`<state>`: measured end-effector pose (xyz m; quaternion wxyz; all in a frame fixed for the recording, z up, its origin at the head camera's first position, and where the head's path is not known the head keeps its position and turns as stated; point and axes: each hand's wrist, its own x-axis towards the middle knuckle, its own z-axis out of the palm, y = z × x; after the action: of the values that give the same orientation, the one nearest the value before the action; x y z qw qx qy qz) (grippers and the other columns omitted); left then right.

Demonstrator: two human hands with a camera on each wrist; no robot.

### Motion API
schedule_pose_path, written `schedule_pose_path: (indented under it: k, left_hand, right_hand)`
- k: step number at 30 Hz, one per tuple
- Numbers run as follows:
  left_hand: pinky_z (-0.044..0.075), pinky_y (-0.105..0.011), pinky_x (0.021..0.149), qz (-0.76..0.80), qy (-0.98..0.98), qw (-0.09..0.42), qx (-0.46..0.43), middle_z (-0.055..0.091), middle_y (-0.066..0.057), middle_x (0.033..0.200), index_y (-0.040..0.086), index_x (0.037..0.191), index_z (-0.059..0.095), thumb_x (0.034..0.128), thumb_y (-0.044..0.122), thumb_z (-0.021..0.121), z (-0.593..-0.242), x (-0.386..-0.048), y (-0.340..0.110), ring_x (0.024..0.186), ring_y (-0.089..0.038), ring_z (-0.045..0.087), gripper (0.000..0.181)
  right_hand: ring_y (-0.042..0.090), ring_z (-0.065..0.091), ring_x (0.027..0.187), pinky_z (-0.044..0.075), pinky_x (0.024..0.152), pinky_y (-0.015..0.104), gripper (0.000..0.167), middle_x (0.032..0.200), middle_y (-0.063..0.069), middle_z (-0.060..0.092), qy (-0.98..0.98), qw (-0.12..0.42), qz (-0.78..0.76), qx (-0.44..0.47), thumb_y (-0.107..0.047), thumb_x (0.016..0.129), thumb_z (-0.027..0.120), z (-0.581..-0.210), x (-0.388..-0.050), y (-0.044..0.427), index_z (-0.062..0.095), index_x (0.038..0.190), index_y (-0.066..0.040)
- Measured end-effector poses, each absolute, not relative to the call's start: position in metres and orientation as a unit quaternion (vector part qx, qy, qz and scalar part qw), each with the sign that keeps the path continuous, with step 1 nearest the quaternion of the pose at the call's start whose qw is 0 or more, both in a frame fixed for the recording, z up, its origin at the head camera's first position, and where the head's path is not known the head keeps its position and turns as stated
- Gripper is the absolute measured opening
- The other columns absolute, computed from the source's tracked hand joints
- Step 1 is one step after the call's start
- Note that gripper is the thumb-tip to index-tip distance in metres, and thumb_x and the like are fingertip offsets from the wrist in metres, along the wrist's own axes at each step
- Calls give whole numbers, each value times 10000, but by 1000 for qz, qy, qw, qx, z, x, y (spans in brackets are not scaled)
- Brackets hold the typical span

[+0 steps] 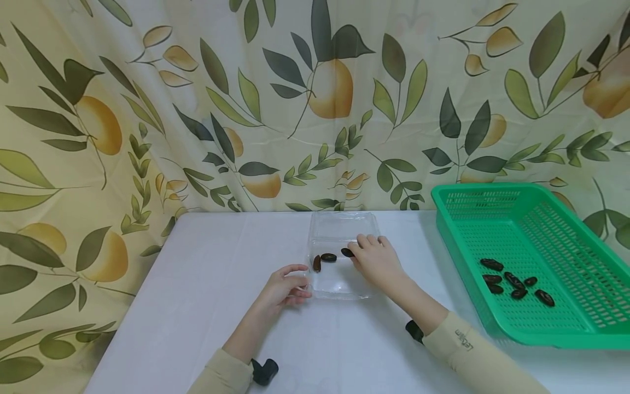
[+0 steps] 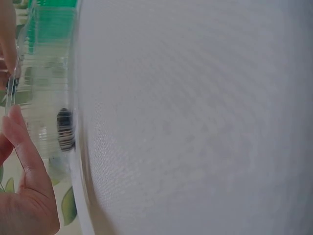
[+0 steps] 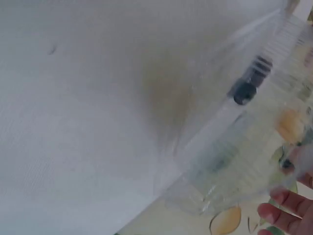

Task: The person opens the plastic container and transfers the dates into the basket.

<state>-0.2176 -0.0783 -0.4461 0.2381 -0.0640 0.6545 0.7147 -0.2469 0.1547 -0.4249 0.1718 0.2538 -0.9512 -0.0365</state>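
A clear plastic box (image 1: pixel 339 280) lies on the table with its lid (image 1: pixel 344 224) folded back toward the curtain. Two dark brown dates, one lengthwise (image 1: pixel 317 264) and one crosswise (image 1: pixel 328 257), are in its left part. My right hand (image 1: pixel 376 260) is over the box's right side and pinches another date (image 1: pixel 347 252) by its fingertips. At the left wall, my left hand (image 1: pixel 284 287) holds the box's rim between thumb and fingers. The left wrist view shows that left hand (image 2: pixel 32 186) at the rim, with a date (image 2: pixel 64 129) seen through the wall.
A green slotted basket (image 1: pixel 460 257) stands to the right, with several dates (image 1: pixel 514 280) on its floor. White cloth (image 1: pixel 206 273) covers the table. Behind it hangs a curtain (image 1: pixel 197 148) printed with fruit and leaves.
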Motion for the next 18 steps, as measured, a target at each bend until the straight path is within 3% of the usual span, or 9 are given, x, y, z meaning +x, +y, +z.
schedule_pose_path:
  k: [18]
  left_hand:
    - [530,-215,553,715,656,235,-61,584,-41,764,-33,1284,441,864,24,553,-439,-214,-78,608,-119,645,439]
  right_hand:
    - [285,500,813,434,769,449,241,838,96,516,-957,207,-34,201,-192,788,715,-399,-228,218,596,970,-89]
